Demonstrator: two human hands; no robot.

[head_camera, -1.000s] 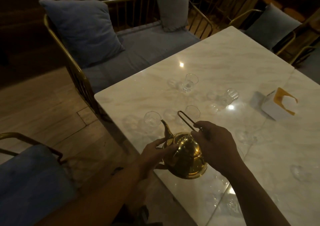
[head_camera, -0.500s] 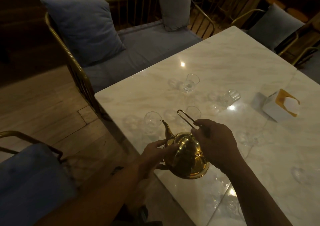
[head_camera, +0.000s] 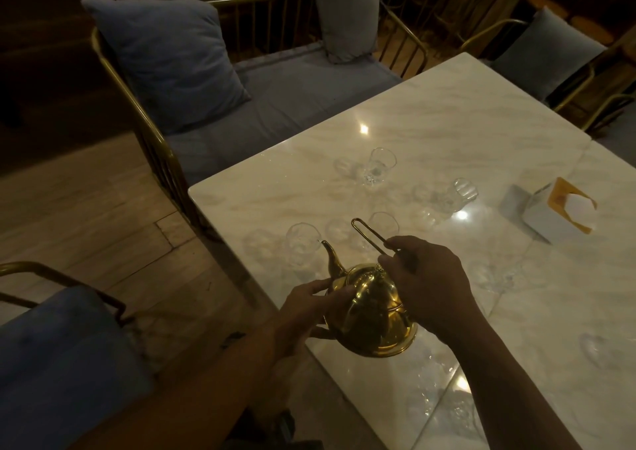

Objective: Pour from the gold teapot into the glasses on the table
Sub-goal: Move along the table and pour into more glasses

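The gold teapot is held tilted above the near corner of the marble desk, its spout reaching toward the rim of the nearest glass. The right hand has its fingers closed on the thin wire handle; the left hand has fingers pressed against the pot's side, steadying it. Polished metal will likely be slippery and weighty if full; the handle is the proper hold. The glasses appear light, fragile and easily tipped. A second glass stands just behind the handle, others farther off. A tissue box sits well apart.
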